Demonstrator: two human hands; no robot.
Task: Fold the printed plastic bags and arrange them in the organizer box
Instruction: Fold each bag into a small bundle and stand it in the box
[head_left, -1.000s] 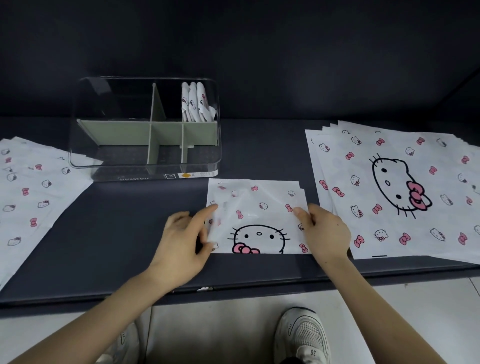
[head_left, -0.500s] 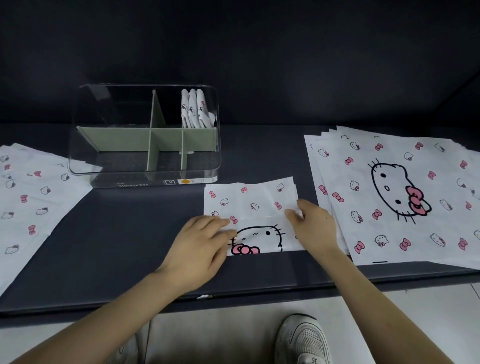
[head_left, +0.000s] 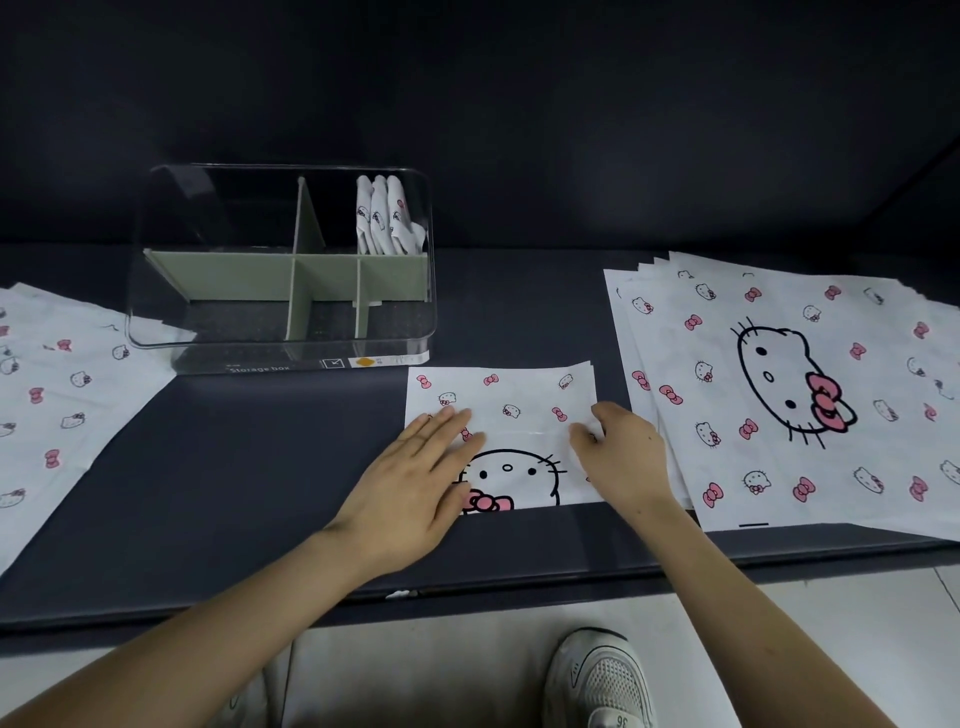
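Observation:
A folded white plastic bag (head_left: 511, 410) printed with a cat face and pink bows lies flat on the dark table in front of me. My left hand (head_left: 415, 483) lies flat on its left part with straight fingers pressing it down. My right hand (head_left: 621, 457) rests on the bag's right edge, fingers bent, fingertips on the plastic. The clear organizer box (head_left: 280, 358) with green dividers stands behind, to the left. Three folded bags (head_left: 382, 218) stand upright in its back right compartment.
A stack of unfolded printed bags (head_left: 810, 384) lies to the right, partly over the table edge. More printed bags (head_left: 57, 395) are spread at the left, reaching under the box's corner. The table's front edge (head_left: 467, 592) runs below my wrists; a white shoe (head_left: 597, 680) shows beneath.
My left hand has slid rightward onto the bag and flattened out. The right hand stayed at the bag's right edge, moving slightly inward.

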